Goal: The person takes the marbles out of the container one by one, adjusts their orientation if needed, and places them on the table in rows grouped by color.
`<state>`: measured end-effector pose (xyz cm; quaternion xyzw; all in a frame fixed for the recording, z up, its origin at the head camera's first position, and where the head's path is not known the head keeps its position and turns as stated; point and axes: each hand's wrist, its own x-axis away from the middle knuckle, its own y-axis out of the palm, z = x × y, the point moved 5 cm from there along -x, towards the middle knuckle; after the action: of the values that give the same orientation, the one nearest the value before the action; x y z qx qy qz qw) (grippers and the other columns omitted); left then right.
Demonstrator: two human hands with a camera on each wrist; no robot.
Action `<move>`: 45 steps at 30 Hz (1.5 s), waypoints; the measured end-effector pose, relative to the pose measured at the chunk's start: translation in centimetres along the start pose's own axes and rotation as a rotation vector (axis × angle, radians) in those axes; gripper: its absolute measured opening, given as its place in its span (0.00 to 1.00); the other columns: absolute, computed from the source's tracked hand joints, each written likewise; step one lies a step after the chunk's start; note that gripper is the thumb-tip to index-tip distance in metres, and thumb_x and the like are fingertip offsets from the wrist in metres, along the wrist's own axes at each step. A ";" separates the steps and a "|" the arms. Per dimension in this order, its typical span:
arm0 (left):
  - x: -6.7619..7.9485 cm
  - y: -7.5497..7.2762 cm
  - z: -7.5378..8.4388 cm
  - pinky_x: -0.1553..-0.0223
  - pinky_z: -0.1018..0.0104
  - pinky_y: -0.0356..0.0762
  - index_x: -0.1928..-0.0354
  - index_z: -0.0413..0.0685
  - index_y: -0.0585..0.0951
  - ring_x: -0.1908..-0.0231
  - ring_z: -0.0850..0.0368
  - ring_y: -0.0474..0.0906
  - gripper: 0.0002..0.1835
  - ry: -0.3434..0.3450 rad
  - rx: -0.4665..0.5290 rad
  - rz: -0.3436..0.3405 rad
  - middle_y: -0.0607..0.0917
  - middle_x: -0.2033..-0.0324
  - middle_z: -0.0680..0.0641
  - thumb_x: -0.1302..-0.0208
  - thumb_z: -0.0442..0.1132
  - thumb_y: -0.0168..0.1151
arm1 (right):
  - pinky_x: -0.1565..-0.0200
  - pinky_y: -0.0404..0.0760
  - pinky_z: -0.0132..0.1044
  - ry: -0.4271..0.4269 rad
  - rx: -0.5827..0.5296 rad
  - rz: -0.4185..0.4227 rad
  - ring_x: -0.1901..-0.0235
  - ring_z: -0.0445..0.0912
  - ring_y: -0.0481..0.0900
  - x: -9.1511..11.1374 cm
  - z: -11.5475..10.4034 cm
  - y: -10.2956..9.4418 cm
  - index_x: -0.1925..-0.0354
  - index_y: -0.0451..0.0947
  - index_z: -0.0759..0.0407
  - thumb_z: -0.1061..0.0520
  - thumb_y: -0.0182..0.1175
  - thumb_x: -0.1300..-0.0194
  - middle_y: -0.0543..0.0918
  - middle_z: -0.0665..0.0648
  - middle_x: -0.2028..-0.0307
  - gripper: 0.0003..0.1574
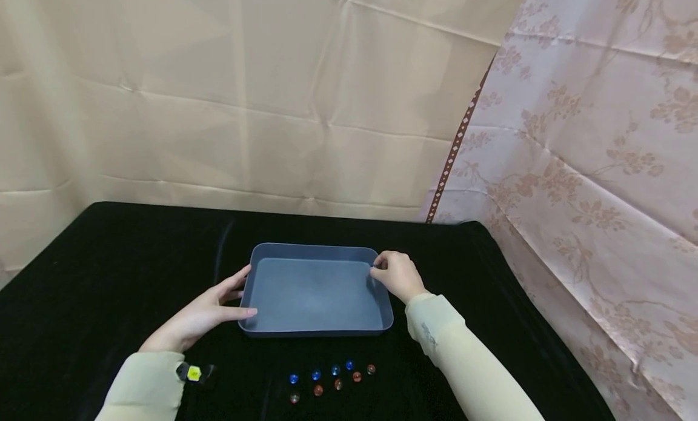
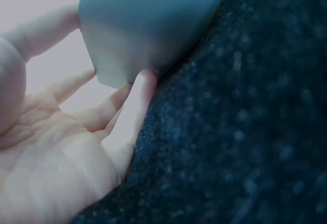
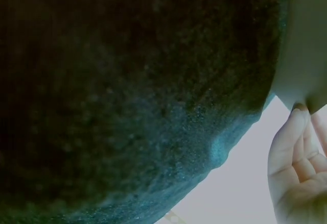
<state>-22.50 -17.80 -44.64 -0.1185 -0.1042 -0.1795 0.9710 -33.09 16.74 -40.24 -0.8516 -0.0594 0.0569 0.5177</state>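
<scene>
A shallow blue-grey tray (image 1: 316, 294) with rounded corners lies on the black cloth. My left hand (image 1: 209, 309) holds its left side, the thumb over the rim near the front corner and the fingers along the outer wall. In the left wrist view, fingertips (image 2: 147, 77) meet the tray wall (image 2: 148, 25) from outside. At the far right corner, my right hand (image 1: 398, 275) pinches the rim between thumb and curled fingers. The right wrist view shows that thumb (image 3: 294, 127) against the tray's outer wall (image 3: 306, 55).
In front of the tray lie several glass marbles in two loose rows: blue ones such as this marble (image 1: 316, 375), and reddish ones such as this marble (image 1: 319, 390). Black cloth (image 1: 136, 257) covers the table. A cream curtain (image 1: 272, 106) hangs behind, a floral curtain (image 1: 600, 197) at right.
</scene>
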 end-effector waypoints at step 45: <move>0.0 0.1 0.0 0.34 0.27 0.57 0.20 0.56 0.43 0.28 0.29 0.49 0.49 -0.007 -0.012 0.012 0.46 0.23 0.34 0.34 0.44 0.63 | 0.69 0.85 0.35 0.078 -0.430 0.077 0.76 0.43 0.83 5.3 2.7 -1.7 0.61 0.83 0.60 0.60 0.67 0.39 0.87 0.54 0.70 0.07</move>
<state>-22.45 -17.70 -44.67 -0.1254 -0.1060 -0.1737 0.9710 -28.33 20.79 -40.14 -0.9456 -0.0176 0.0296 0.3236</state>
